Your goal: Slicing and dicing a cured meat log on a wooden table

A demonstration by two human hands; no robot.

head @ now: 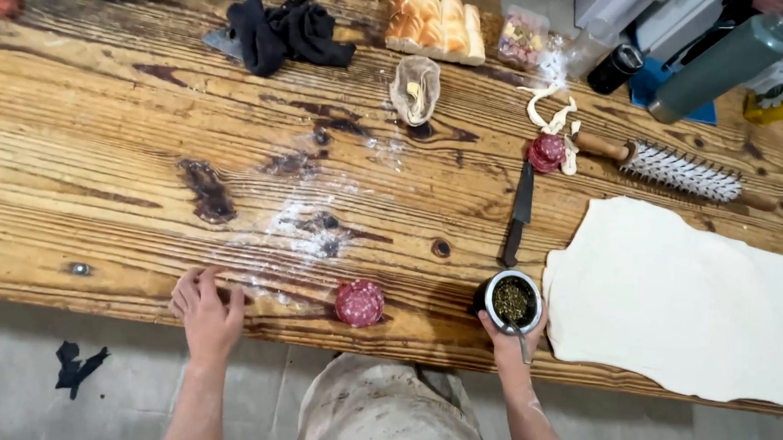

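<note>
Down at the wooden table's [99,169] near edge, the right hand [512,335] clasps a round metal-rimmed cup of green herbs [511,299], while the left hand [206,307] rests flat, fingers apart, left of a red salami stack [359,302] between them.

salami slices [359,302] between hands, cup [511,299] left of dough sheet [682,298], knife [520,211] behind cup

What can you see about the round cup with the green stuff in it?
The round cup is small and dark outside, with a shiny metal rim. It stands upright near the front edge of the wooden table, filled with dry green-brown leaf bits. A metal straw leans out of it toward the person. The right hand grips it from below. The pale dough sheet lies just beside it.
</note>
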